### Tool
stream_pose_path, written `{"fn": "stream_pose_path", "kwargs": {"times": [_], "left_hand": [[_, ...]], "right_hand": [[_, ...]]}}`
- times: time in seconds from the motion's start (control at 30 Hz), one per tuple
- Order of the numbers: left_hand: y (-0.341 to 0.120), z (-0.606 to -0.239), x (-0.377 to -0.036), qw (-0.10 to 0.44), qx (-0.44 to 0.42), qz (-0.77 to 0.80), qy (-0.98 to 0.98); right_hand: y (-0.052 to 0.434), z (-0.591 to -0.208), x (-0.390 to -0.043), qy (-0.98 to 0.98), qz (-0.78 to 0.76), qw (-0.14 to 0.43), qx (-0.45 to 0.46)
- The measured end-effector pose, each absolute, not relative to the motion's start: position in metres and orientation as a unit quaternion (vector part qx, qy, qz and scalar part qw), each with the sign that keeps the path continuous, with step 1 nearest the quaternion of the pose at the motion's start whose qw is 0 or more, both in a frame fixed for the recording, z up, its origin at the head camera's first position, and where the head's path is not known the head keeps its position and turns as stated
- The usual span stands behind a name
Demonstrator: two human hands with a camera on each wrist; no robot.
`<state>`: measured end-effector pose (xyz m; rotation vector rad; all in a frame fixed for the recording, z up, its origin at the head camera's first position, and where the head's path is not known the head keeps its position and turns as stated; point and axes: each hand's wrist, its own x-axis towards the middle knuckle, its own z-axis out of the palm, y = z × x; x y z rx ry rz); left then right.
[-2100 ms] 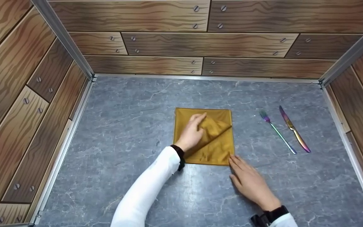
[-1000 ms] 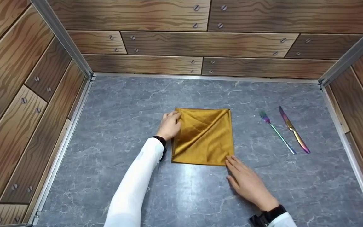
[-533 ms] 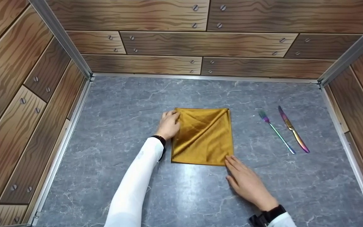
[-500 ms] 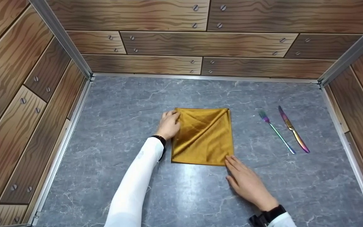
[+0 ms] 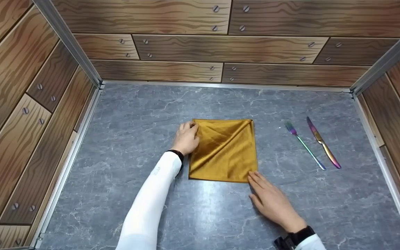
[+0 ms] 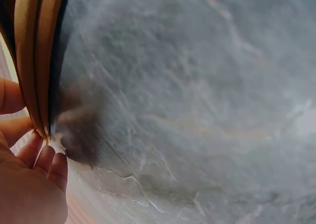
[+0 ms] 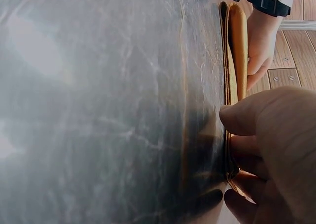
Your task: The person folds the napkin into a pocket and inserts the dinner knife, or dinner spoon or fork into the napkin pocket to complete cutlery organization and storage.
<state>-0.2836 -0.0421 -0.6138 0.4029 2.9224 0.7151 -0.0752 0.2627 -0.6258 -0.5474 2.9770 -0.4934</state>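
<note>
A mustard-gold cloth napkin [image 5: 224,152], folded into a layered square with a diagonal crease, lies flat on the grey floor. At its far left corner my left hand [image 5: 186,138] pinches the cloth with curled fingers; the left wrist view shows fingertips at the end of the napkin's folded layers [image 6: 42,51]. My right hand [image 5: 274,203] rests its extended fingertips on the near right corner. In the right wrist view the stacked layers of the napkin [image 7: 237,46] stand out beside the right thumb, and part of the corner is hidden behind the fingers.
To the right of the napkin lie a rainbow-coloured fork [image 5: 304,144] and a matching table knife [image 5: 321,140], side by side and apart from the cloth. Wood-patterned walls [image 5: 221,48] with metal edging enclose the grey marbled surface [image 5: 134,114] at the back and both sides.
Two seconds ago my left hand was over the napkin's middle with a flap half turned; it then moved left to the far left corner, and the cloth flattened. Almost nothing moved during the last second.
</note>
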Motion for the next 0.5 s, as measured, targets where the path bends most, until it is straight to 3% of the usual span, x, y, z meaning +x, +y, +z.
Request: {"fn": "stream_pose_path", "kwargs": {"times": [0.5], "left_hand": [[-0.0413,-0.6167,-0.2792,0.061,0.145,0.201,0.967]], "right_hand": [[0.2637,-0.6262,-0.0751,0.97,-0.161,0.033,-0.179]]}}
